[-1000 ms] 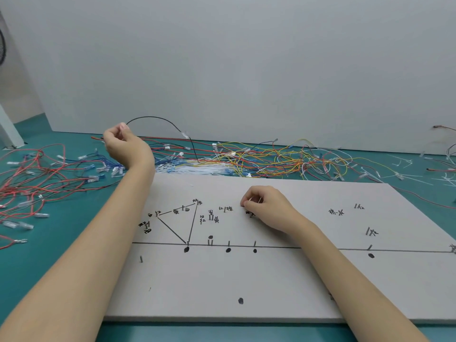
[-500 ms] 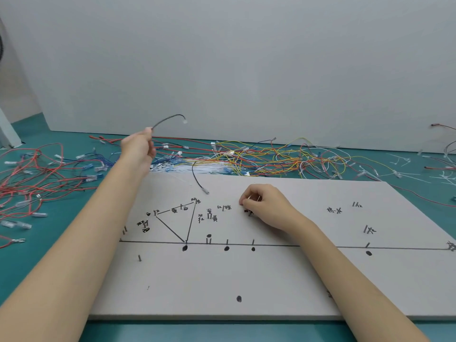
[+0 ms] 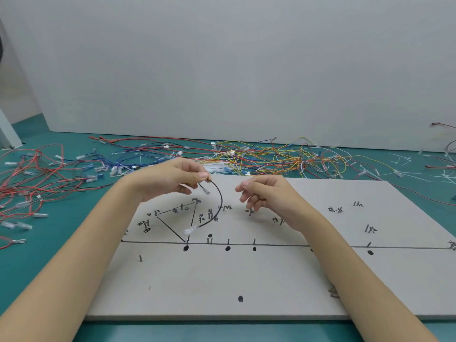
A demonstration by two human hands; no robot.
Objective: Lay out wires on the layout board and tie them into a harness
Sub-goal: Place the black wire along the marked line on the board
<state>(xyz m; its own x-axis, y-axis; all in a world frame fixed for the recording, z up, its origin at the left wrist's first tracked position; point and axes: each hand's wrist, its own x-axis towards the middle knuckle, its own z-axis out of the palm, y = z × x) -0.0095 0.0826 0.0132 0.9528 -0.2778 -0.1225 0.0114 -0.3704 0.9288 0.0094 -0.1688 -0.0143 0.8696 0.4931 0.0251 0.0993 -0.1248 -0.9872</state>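
One black wire pinched in left hand, right hand loosely open, empty

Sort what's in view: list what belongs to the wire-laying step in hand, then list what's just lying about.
In use:
- black wire, pinched in the left hand
- right hand, open beside it
- layout board with drawn lines and pegs

Lying about:
- red wires on the left
- yellow wires behind the board
- loose white cable ties on the right

Layout board on the table, loose wires behind and left of it
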